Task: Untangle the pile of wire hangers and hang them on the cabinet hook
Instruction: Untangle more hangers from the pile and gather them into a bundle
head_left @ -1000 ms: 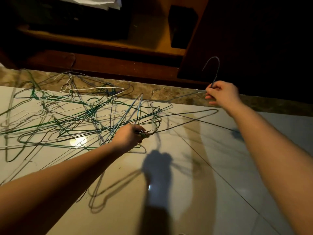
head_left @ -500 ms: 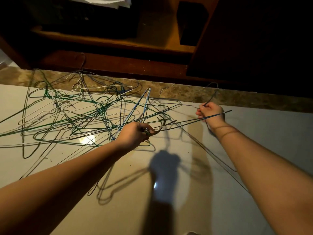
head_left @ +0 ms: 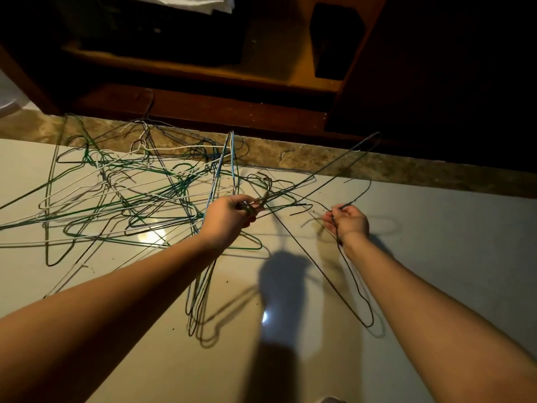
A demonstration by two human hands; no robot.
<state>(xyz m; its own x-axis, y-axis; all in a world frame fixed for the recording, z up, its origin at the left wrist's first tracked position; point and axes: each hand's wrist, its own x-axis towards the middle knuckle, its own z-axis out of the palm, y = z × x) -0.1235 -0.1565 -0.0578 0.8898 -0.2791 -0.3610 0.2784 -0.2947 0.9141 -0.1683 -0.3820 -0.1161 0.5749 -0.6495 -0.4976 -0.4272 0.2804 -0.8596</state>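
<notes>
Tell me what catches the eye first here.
A tangle of wire hangers sprawls over the pale surface, left and centre. The left hand grips a bundle of hangers at its edge; the right hand, just beside, pinches one dark hanger.

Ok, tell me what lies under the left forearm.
Wires from the hanger pile run beneath the left forearm, and the bunch of hangers gripped by the left hand emerges below it, over the pale floor. How they cross underneath is covered.
</notes>
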